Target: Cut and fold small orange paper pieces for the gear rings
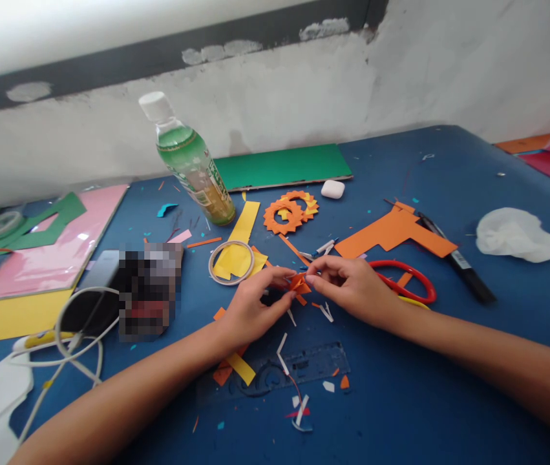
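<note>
Between my two hands is a small folded piece of orange paper (298, 283). My left hand (258, 300) pinches its left side with thumb and fingers. At the paper's right edge, my right hand (347, 284) has thumb and forefinger closed on it. Just beyond lie two notched paper rings, the nearer one orange (269, 216), the other orange and yellow. A tape roll (211, 263) rests on yellow paper (247, 223) past my left hand. Red-handled scissors (427, 284) lie partly hidden by my right hand and forearm.
A drink bottle (197, 171) stands at the back left. Cut orange paper (395, 231), a black-handled cutter (471, 278) and a crumpled tissue (517, 236) lie right. A clear ruler (304, 365) and scraps lie in front. Phone, cable (78, 352) and pink sheets (52, 258) sit left.
</note>
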`<state>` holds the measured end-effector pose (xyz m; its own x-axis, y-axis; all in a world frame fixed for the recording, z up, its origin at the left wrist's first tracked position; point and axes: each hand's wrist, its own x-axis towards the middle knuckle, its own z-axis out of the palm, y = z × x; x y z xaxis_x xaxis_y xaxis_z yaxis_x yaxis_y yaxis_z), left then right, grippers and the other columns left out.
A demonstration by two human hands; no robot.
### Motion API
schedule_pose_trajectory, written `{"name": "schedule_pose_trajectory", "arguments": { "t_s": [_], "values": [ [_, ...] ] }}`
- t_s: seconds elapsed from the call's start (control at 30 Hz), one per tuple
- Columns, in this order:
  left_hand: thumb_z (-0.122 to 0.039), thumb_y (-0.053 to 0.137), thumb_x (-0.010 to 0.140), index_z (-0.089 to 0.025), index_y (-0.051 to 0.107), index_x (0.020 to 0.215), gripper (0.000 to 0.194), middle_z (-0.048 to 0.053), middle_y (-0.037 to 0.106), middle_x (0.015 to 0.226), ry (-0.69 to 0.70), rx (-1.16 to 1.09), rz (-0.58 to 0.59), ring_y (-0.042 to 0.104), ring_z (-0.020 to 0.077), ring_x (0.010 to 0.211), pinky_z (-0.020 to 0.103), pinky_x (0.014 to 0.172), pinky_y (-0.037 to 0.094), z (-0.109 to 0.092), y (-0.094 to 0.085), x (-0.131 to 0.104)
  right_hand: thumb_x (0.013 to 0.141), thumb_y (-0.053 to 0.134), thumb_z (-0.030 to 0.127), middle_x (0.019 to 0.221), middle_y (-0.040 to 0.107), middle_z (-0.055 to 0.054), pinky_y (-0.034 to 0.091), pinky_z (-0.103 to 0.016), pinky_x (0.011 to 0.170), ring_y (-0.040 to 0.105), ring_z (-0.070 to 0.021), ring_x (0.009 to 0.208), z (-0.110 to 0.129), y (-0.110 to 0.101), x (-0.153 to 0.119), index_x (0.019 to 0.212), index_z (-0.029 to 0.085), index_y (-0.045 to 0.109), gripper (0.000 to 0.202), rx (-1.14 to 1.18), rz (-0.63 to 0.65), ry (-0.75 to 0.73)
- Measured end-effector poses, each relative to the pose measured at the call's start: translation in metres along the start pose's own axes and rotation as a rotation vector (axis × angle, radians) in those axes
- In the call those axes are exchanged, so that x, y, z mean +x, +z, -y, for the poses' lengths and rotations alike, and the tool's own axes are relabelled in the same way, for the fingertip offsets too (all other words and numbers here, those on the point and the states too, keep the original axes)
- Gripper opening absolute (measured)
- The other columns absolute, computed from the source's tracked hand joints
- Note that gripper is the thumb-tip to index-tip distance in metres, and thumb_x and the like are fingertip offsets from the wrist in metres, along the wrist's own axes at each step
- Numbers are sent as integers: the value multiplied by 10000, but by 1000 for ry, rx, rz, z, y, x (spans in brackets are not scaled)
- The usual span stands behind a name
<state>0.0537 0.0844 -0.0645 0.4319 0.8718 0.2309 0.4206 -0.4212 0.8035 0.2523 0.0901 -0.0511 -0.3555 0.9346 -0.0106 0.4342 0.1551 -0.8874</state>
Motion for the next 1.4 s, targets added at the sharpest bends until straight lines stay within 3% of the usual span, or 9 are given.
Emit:
{"name": "schedule_pose_trajectory", "arguments": {
  "t_s": [0.37,0.77,1.4],
  "values": [
    [-180,580,797,-171,559,1040,243,49,666,872,-29,-23,19,649,134,784,270,739,539,0,-1,0,822,519,380,492,451,54,243,-210,397,362,-75,430,5,-3,0,895,166,631,253,147,52,142],
    [-207,590,800,-167,536,1044,253,42,658,819,-92,-87,-22,652,138,750,260,691,534,-1,-1,0,810,517,317,460,466,59,301,-208,430,401,-68,416,6,-2,1,1058,130,625,329,387,135,217],
    [-200,590,791,-141,533,1023,246,43,639,795,-119,-106,-71,641,138,721,273,687,529,-3,0,2,791,511,269,443,474,56,240,-196,406,339,-48,396,10,2,-3,1155,109,601,407,583,110,346]
  ]
}}
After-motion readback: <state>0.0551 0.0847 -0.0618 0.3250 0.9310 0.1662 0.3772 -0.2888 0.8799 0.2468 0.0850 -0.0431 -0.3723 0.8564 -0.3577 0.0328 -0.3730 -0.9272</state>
